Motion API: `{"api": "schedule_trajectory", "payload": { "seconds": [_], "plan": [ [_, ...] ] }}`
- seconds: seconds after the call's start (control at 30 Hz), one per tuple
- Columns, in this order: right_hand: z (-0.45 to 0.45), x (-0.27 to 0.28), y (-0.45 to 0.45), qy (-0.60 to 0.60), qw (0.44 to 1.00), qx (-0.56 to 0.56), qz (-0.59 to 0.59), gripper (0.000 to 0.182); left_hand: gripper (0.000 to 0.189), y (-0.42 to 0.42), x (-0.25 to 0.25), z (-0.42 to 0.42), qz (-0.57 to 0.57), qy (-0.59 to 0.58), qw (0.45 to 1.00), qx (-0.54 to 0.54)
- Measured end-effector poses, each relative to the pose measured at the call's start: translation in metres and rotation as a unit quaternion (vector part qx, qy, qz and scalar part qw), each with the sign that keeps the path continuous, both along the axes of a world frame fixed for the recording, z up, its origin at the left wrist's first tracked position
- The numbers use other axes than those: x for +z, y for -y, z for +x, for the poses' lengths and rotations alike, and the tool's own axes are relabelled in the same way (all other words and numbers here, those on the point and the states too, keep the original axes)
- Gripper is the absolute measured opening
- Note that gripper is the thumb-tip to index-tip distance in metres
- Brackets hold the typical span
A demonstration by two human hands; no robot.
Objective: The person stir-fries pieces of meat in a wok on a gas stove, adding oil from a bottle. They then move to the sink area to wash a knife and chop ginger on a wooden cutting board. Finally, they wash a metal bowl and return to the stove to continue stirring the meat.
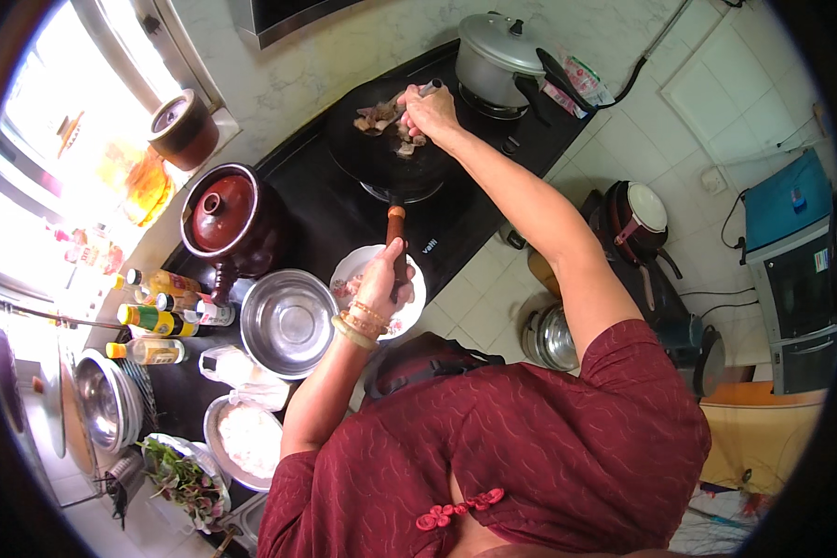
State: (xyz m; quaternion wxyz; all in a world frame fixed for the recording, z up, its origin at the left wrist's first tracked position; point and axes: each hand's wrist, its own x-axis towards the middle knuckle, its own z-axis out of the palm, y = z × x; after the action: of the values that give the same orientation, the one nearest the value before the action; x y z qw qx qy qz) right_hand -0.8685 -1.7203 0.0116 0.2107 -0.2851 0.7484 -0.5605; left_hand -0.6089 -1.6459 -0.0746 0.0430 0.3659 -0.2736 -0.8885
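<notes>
My left hand (382, 270) is closed around the brown wooden handle (395, 227) of a black wok (363, 157), which sits on a burner of the black glass cooktop (314, 202). In my right hand (429, 111) is the grey handle of a metal spatula or ladle (432, 85), its far end reaching into the wok. Browned pieces of meat (373, 120) lie around the utensil, with a few more pieces (408, 145) nearer the wok's middle. Below my left hand, partly hidden by it, a white floral plate (410, 314) stands at the cooktop's front edge.
Behind my right hand stands a pressure cooker (499, 59). Left of the wok are a lidded brown clay pot (227, 209), a steel basin (289, 324) and several sauce bottles (157, 319). Nearer me sit a bowl of white food (247, 443) and leafy greens (181, 481).
</notes>
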Motion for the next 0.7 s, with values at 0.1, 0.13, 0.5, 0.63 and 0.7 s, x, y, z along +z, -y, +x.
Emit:
{"api": "schedule_trajectory", "payload": {
  "seconds": [0.1,0.13,0.5,0.63,0.7],
  "plan": [
    [-0.019,0.002,-0.002,-0.006,0.999,-0.032,0.009,0.034,0.02,0.001,0.001,0.0,0.014,-0.007,1.0,0.002],
    [-0.021,0.012,-0.008,0.0,1.0,-0.012,0.009,0.033,0.02,0.001,0.004,0.002,0.01,-0.003,1.0,0.005],
    [-0.051,0.043,-0.062,-0.074,0.971,0.159,0.163,0.03,0.022,0.008,0.003,0.007,0.004,-0.02,1.0,0.0],
    [-0.061,-0.007,-0.045,-0.057,0.983,0.167,0.046,0.034,0.02,0.009,0.001,0.004,0.008,-0.018,1.0,0.002],
    [-0.066,-0.009,-0.043,-0.032,0.984,0.174,0.029,0.034,0.02,0.011,0.008,0.005,0.02,-0.004,1.0,0.002]
  ]
}}
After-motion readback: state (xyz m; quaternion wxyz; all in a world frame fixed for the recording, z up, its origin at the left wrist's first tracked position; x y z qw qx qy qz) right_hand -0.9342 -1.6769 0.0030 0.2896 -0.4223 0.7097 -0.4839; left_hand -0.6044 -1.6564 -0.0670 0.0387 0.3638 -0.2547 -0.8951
